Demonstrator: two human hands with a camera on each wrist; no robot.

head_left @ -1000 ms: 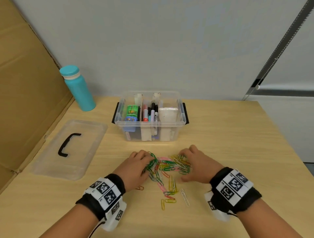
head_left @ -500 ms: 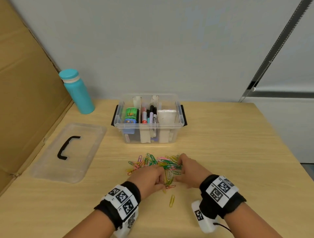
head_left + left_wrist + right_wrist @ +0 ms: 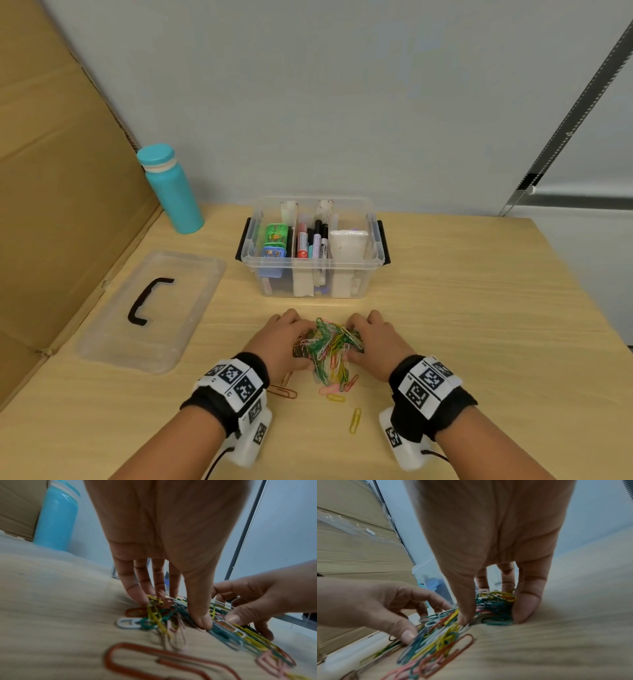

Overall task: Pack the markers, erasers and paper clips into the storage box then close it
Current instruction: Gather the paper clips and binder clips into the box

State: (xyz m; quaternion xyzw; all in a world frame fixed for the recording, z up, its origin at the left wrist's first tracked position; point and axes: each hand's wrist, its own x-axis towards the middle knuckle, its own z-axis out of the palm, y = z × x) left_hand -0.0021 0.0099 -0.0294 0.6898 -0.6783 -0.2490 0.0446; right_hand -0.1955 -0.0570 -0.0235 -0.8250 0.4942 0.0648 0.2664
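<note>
coloured clips [image 3: 329, 342] now heaped tighter than a second ago; left hand [image 3: 281, 339] and right hand [image 3: 376, 337] cup the heap, fingers curled round it; lift to box [image 3: 310, 265] likely next.

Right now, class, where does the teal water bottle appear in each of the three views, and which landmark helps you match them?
Head: the teal water bottle stands upper left, by the cardboard.
Left wrist: upper left, left of the left hand.
Right wrist: not visible.
Shared landmark: the paper clip pile between both hands.
</note>
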